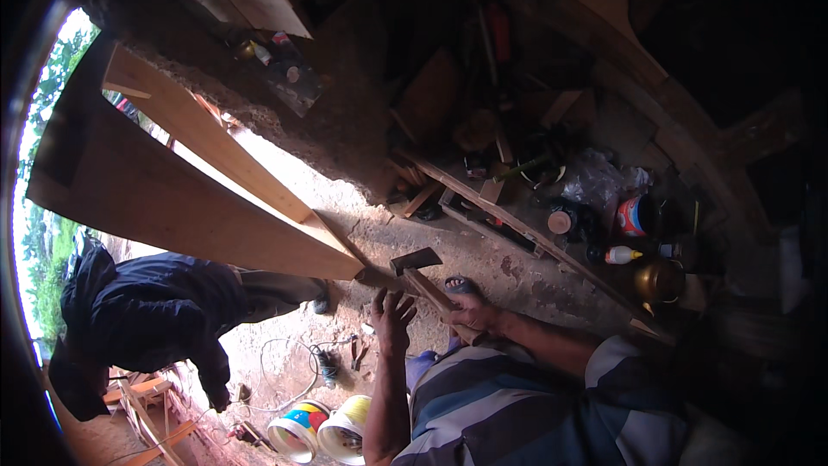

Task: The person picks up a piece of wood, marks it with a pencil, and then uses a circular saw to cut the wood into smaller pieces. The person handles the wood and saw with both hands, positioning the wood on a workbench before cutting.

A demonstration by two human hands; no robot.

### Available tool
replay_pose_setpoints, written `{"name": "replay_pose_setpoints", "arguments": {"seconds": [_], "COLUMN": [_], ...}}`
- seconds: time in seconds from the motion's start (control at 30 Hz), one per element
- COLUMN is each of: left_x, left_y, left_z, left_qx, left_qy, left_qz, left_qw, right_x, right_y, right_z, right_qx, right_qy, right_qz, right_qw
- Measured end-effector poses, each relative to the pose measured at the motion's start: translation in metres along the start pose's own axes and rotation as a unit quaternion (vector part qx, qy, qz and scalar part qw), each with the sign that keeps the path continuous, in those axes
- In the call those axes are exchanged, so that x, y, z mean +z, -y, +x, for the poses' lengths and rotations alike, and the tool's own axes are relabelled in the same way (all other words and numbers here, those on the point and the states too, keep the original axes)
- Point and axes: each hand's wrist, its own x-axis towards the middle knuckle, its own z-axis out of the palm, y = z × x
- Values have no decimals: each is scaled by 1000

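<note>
My right hand (474,314) is wrapped round the wooden handle of a hatchet (417,262). Its dark, flat metal head points away from me, close to the lower end of a large wooden panel (216,198). Just left of the handle, my left hand (392,318) is raised with the fingers apart, and nothing shows in it. The panel is wide and light brown, joined to a second long board (216,138) along its far side. Both hands are apart from the wood.
A person in dark clothing (164,302) bends over at the left. Two buckets (293,436), a coiled cord (326,367) and pliers (358,352) are on the floor. At right lie a long timber (517,224), a glue bottle (621,255), a tin (632,216) and a brass-coloured pot (660,283).
</note>
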Motion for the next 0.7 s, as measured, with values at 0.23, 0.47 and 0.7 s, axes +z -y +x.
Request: {"name": "replay_pose_setpoints", "arguments": {"seconds": [0.23, 0.47, 0.7], "left_x": [-86, -211, -214], "left_y": [58, 108, 117], "left_z": [-37, -134, -164], "left_qx": [-116, -206, -185], "left_qy": [-101, -282, -342], "left_qz": [54, 60, 121], "left_qw": [987, 935, 913], "right_x": [-95, -245, -352], "right_y": [37, 125, 151], "right_z": [29, 121, 197], "right_qx": [-166, -172, -123], "right_qy": [-247, -439, -469], "right_qz": [-24, -8, 60], "right_qw": [954, 882, 873]}}
